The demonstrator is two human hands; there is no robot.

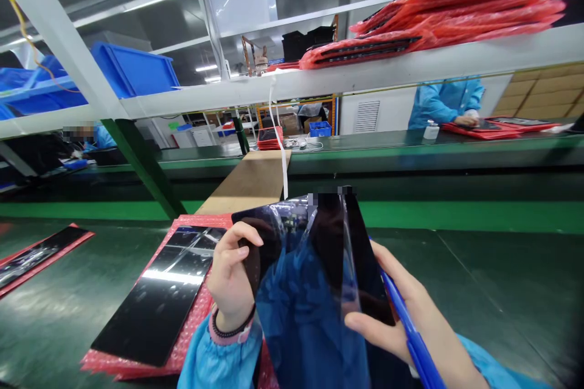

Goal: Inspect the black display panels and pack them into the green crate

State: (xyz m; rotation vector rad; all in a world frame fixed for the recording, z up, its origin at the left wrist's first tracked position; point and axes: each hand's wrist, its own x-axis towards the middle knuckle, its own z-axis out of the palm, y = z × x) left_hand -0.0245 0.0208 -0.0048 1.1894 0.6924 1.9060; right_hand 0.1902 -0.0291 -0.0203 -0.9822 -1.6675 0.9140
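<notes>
A glossy black screen panel (pixel 314 292) is tilted up in front of me, and clear film on its face shows creases and reflections. My left hand (pixel 233 270) has its fingers curled at the panel's upper left edge. On the right side, my right hand (pixel 406 310) grips the panel with the thumb on its face and the fingers behind. A blue pen (pixel 413 337) is also tucked in that hand, lying along the panel's right edge. To the left, another black panel (pixel 155 292) rests on a pile of red bubble wrap (pixel 194 322).
A further panel (pixel 41 255) lies on red wrap at far left. Overhead, a white shelf (pixel 365 76) holds red-wrapped panels (pixel 460 6) and blue bins (pixel 132 70). A brown board (pixel 249 182) spans behind. Across the line, a co-worker in blue (pixel 447 103) handles panels.
</notes>
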